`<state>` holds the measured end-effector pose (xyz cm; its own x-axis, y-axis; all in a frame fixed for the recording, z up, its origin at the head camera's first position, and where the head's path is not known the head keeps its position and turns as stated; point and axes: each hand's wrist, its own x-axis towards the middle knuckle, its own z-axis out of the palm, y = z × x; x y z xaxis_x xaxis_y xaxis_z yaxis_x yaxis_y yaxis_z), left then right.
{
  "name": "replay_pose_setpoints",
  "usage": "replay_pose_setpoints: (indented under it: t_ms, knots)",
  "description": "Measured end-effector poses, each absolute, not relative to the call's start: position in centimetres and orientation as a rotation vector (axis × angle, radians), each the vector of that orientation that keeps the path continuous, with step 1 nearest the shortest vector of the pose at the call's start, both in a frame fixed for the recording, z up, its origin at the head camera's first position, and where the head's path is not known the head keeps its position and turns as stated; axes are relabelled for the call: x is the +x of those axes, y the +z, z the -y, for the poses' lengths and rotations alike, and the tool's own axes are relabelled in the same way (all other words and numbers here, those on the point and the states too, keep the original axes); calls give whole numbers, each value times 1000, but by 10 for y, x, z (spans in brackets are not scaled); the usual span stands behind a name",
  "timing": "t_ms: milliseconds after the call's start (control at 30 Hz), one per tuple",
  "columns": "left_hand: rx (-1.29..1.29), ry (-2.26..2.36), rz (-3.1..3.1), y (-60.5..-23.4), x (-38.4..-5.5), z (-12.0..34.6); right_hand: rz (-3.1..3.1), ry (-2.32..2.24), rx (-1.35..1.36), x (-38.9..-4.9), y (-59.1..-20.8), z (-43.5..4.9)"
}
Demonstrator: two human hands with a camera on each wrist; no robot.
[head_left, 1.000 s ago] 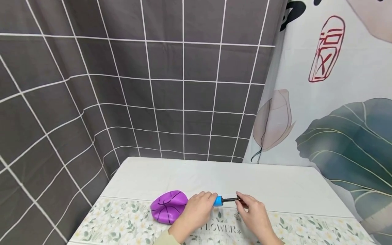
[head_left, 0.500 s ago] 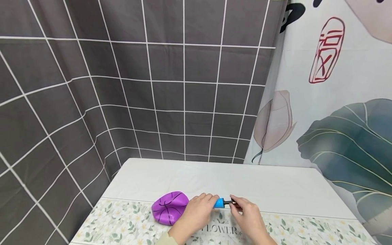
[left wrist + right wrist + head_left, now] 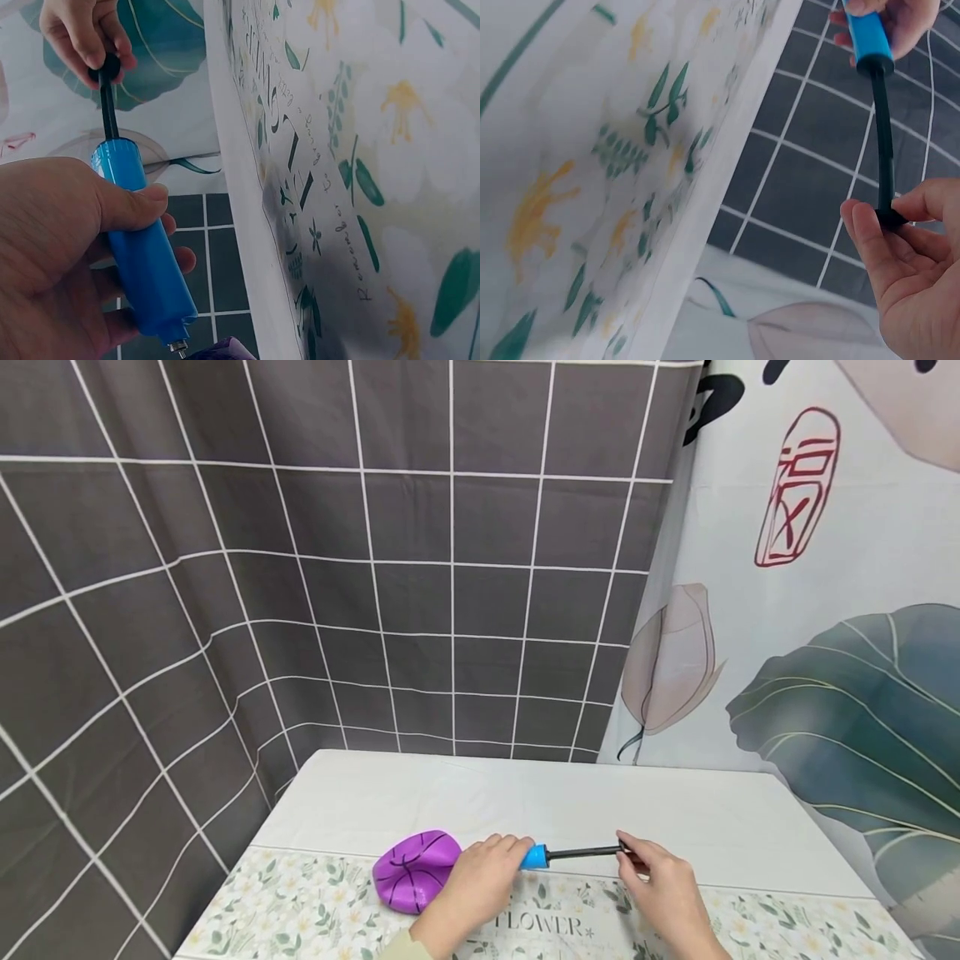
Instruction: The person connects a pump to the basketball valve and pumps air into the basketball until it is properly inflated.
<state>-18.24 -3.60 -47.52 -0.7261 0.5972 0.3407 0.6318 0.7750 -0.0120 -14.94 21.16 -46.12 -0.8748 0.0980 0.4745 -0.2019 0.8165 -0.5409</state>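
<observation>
My left hand (image 3: 483,878) grips the blue barrel of a hand pump (image 3: 150,255), thumb along one side and fingers curled round the other. A metal needle shows at the barrel's lower end in the left wrist view, touching or very near a purple ball (image 3: 225,349). That purple ball (image 3: 414,870), half deflated with a deep dent and black lines, lies left of my left hand. My right hand (image 3: 666,887) pinches the black end knob of the pump's rod (image 3: 883,142) between thumb and fingers. The rod is drawn far out of the barrel.
A table (image 3: 420,785) with a white and floral cloth lies under the hands. Dark grey gridded fabric (image 3: 405,593) hangs behind and to the left. A white curtain (image 3: 750,693) with leaf prints hangs at the right.
My right hand first pushed the rod left into the barrel, then pulled it back right, further out than before. My left hand and the ball stay nearly in place.
</observation>
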Motion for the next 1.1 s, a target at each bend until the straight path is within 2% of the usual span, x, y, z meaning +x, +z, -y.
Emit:
replay_pose_setpoints:
  t_ms: [300, 1100]
  knots:
    - [-944, -97, 2671, -477, -181, 38, 2521, 826, 43, -145, -465, -216]
    - [-959, -44, 2621, -476, -185, 32, 2616, 787, 168, -153, -471, -146]
